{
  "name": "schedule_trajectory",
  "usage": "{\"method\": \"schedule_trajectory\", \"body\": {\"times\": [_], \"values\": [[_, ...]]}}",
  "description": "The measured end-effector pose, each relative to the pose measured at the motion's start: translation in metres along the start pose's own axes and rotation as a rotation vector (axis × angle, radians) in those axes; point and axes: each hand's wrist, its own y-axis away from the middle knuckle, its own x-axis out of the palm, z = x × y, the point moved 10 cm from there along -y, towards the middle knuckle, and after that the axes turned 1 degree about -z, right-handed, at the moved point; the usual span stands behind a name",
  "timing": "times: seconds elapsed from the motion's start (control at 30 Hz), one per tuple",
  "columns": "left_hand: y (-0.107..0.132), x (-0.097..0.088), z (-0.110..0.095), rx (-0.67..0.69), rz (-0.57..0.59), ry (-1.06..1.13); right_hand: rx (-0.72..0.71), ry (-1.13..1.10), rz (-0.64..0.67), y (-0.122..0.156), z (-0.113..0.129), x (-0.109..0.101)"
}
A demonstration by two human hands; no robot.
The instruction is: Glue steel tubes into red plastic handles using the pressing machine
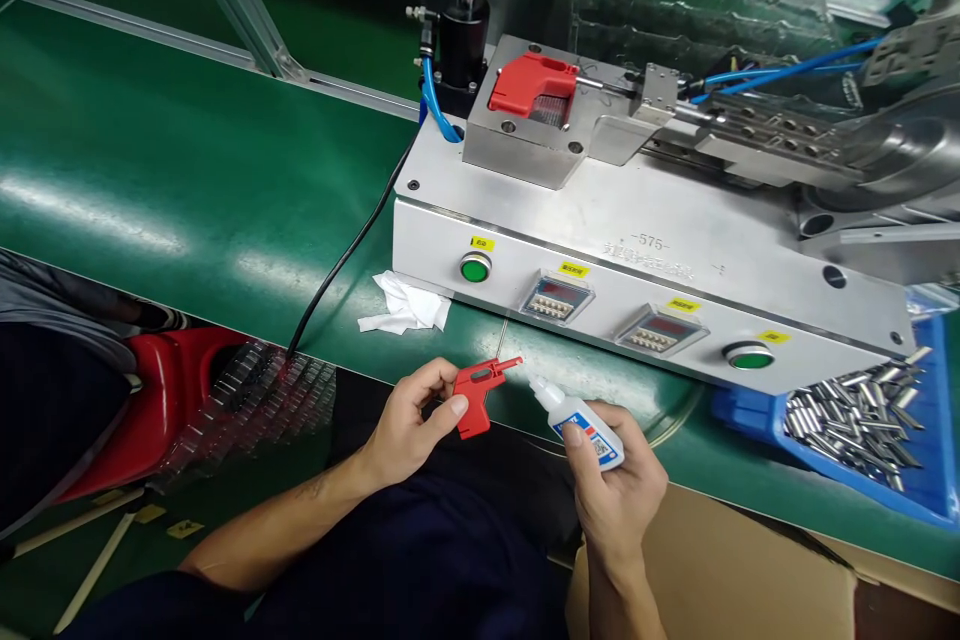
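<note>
Between thumb and fingers, my left hand (pixel 416 420) grips a red plastic gun-shaped part (pixel 474 405) by its handle end, its thin stem pointing right. My right hand (pixel 619 470) is closed around a small white glue bottle (pixel 589 432) with a blue label. The bottle's nozzle tilts up and left, close to the stem's tip, with a small gap between them. A second red gun-shaped part (pixel 532 85) sits in the metal block (pixel 517 155) of the machine, a metal rod meeting its right end.
The grey machine (pixel 510 230) has green buttons (pixel 475 268) and two counters (pixel 559 300) on its front. A crumpled white tissue (pixel 405 303) lies on the green table (pixel 187 170). At the right, a blue bin (pixel 885 500) holds metal tubes (pixel 862 425). A person (pixel 60 390) and a red stool (pixel 161 400) are at left.
</note>
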Motion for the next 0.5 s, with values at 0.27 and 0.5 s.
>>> {"method": "schedule_trajectory", "body": {"times": [0.27, 0.5], "values": [[0.0000, 0.0014, 0.0014, -0.003, 0.022, 0.008, 0.004, 0.004, 0.003, 0.0008, 0.0015, 0.0008], [0.0003, 0.0006, 0.0001, 0.008, 0.019, 0.005, 0.007, 0.008, 0.000, 0.0001, 0.0002, -0.0001]]}}
